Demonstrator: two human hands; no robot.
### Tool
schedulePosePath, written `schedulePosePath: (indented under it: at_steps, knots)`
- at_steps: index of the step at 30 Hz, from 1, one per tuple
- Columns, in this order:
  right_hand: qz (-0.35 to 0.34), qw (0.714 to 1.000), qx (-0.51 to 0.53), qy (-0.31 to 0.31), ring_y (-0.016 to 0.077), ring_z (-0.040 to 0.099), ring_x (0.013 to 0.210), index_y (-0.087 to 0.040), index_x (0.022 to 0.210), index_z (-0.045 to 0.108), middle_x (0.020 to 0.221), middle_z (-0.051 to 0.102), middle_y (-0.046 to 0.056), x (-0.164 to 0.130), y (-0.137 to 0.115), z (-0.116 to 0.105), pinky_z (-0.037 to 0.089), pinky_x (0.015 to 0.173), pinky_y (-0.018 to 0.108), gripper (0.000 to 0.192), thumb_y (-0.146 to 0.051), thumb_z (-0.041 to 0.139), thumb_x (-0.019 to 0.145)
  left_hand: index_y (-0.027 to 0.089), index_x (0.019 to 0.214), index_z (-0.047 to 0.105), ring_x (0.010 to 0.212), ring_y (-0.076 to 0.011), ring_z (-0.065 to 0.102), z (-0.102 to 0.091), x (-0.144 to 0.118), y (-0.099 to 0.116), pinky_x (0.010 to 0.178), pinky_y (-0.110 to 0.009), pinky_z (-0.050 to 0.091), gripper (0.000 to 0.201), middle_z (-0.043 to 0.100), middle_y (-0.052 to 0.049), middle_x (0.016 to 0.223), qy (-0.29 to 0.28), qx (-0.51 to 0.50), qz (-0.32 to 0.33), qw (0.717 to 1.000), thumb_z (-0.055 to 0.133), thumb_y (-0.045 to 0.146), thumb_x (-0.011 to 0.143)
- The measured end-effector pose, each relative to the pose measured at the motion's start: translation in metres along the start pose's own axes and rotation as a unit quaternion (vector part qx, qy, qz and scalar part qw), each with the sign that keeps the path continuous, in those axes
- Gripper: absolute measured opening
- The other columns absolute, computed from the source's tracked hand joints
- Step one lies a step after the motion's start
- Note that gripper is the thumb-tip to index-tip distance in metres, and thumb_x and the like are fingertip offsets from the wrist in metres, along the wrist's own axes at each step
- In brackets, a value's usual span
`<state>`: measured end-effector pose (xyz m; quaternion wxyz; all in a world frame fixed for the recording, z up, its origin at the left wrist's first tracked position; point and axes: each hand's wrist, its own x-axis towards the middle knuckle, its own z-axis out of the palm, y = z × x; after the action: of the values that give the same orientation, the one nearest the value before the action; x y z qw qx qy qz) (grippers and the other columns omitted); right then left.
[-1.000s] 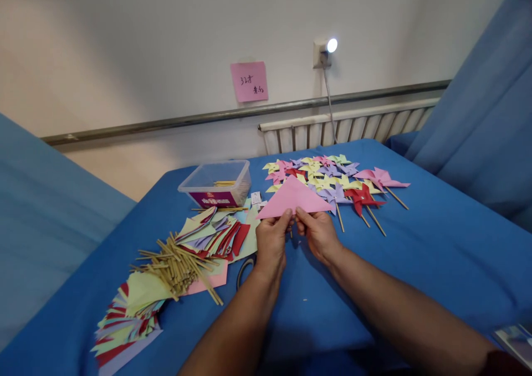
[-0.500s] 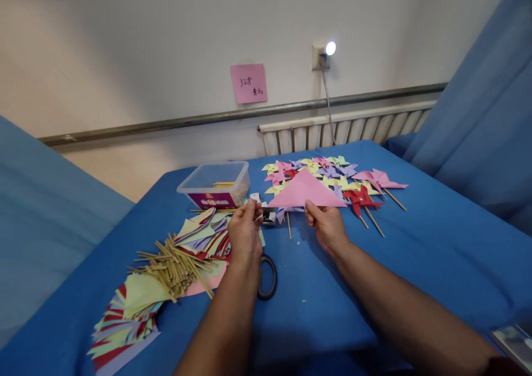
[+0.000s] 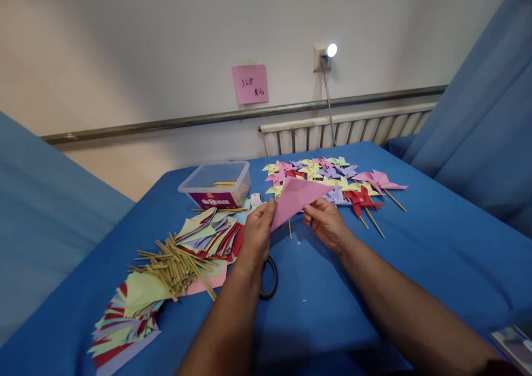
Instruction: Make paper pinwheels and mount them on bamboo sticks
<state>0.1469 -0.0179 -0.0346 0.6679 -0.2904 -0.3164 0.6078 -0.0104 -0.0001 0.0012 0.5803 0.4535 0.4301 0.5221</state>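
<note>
- Pink paper (image 3: 300,196): up in both hands above the blue cloth (image 3: 332,304), in front of the nearer pinwheels in this view; triangular in outline, so probably folded corner to corner.
- Left hand (image 3: 256,231): closed on the left end of the paper, thumb near the edge.
- Right hand (image 3: 326,223): narrowed to a pinch of thumb and finger on the lower edge of the same paper, a little apart from the other hand.
- Done, judging by the far side: a cluster of pinwheels (image 3: 328,172) in yellow, pink, purple, red and green, several with sticks visible below the blades; at the near edge a red pinwheel (image 3: 362,197), and out to the right a pink pinwheel (image 3: 379,180).
- Barely begun, as a judgement: the paper in hand, without visible slits, bent-in points or a stick.
- Left over: an upper stack of coloured paper (image 3: 214,235), a lower stack of coloured paper (image 3: 127,320) and, between them, a heap of loose sticks (image 3: 177,265); impossible to count.
- Beside the left forearm, partly hidden by it: a black loop (image 3: 274,282), probably a scissors handle.
- Farther back: a plastic box (image 3: 211,200) with a few sticks inside, and near it a small white box (image 3: 255,199), contents too small to tell.
</note>
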Motion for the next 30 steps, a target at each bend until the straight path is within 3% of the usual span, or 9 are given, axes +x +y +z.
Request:
schedulePosePath:
  at_steps: [4,10,22,27,30]
  knots:
    - [0.020,0.999,0.039,-0.009,0.0076,0.044,0.055,-0.019,0.076,0.065,0.067,0.055,-0.004,0.000,-0.003,-0.001,0.038,0.053,0.022,0.019,-0.027,0.079,0.066,0.015,0.075,0.071,0.058,-0.0108,0.051,0.005,-0.005,0.000,0.056,-0.022,0.040,0.037,0.063,-0.001,0.068,-0.006,-0.004,0.004,1.000,0.079,0.048,0.061]
    - [0.033,0.997,0.063,-0.024,0.0073,0.041,0.055,-0.019,0.080,0.065,0.069,0.053,-0.004,0.002,-0.006,-0.002,0.038,0.053,0.021,0.017,-0.024,0.077,0.069,0.015,0.086,0.072,0.061,-0.0129,0.058,0.008,-0.009,0.000,0.059,-0.025,0.045,0.038,0.067,-0.005,0.076,-0.072,-0.064,-0.046,0.994,0.077,0.047,0.066]
    - [0.030,0.998,0.050,-0.005,0.0095,0.045,0.057,-0.021,0.080,0.063,0.075,0.059,-0.002,0.004,-0.004,-0.004,0.042,0.056,0.023,0.017,-0.028,0.076,0.070,0.015,0.077,0.070,0.054,-0.0102,0.053,0.012,-0.011,-0.005,0.054,-0.023,0.042,0.034,0.063,-0.001,0.067,-0.055,-0.027,-0.036,0.998,0.077,0.046,0.064]
    - [0.019,0.998,0.067,-0.004,0.0086,0.047,0.057,-0.021,0.079,0.064,0.071,0.057,-0.004,0.003,-0.005,-0.004,0.043,0.057,0.022,0.016,-0.025,0.077,0.070,0.015,0.081,0.072,0.055,-0.0110,0.053,0.015,-0.008,-0.010,0.054,-0.022,0.040,0.027,0.065,-0.002,0.067,-0.005,0.031,0.027,0.999,0.076,0.037,0.065]
    - [0.010,0.998,0.068,-0.010,0.0081,0.048,0.057,-0.020,0.080,0.065,0.070,0.057,-0.004,0.003,-0.004,-0.003,0.043,0.057,0.021,0.019,-0.027,0.078,0.069,0.015,0.080,0.072,0.058,-0.0129,0.056,0.015,-0.007,-0.015,0.057,-0.023,0.040,0.020,0.067,-0.002,0.069,-0.023,0.090,0.053,0.994,0.074,0.028,0.064]
